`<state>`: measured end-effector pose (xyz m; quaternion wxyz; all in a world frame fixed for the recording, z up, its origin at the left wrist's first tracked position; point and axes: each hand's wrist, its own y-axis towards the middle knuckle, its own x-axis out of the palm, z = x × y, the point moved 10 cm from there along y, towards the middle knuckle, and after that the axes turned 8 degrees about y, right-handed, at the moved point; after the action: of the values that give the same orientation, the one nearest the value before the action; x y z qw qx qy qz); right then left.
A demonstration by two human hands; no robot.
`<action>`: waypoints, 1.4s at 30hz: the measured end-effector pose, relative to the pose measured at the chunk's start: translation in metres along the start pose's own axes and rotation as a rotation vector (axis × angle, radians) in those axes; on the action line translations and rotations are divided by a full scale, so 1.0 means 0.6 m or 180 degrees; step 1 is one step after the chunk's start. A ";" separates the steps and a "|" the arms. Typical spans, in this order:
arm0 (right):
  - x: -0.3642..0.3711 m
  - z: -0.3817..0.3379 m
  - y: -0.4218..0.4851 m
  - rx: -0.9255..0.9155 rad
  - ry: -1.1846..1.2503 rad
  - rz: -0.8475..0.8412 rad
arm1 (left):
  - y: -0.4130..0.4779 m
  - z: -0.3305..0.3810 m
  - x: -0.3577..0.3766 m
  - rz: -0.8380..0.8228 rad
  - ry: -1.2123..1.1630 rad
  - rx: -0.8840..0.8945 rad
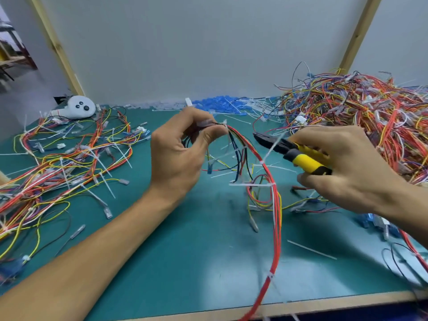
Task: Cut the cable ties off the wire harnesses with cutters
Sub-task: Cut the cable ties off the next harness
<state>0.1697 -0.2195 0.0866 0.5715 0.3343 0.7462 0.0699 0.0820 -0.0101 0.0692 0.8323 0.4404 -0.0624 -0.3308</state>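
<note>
A green mat covers the table. A big pile of wires sits far right. The left hand pinches a wire harness in the middle. The right hand grips yellow cutters, fingers wrapped around them. White cable ties wrap the harness.

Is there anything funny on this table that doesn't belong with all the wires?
Yes. A white plush toy with dark button eyes lies at the back left of the green mat, beside the loose wire harnesses. Everything else is wires, cable ties and cutters, so a soft toy looks odd here.
</note>
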 end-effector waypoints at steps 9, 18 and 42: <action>-0.012 0.008 -0.004 -0.0046 -0.0300 0.0045 | 0.014 -0.051 -0.026 0.0339 -0.0159 -0.0538; -0.004 -0.004 -0.010 0.0137 -0.0860 0.0347 | 0.011 -0.037 -0.023 0.0321 0.0002 -0.0406; -0.028 -0.014 -0.004 0.0196 -0.1135 0.0549 | 0.011 -0.022 -0.030 0.0432 0.0113 -0.0367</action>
<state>0.1632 -0.2287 0.1019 0.6760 0.4213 0.6035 0.0355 0.0767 0.0124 0.0699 0.8778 0.3922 -0.0582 -0.2689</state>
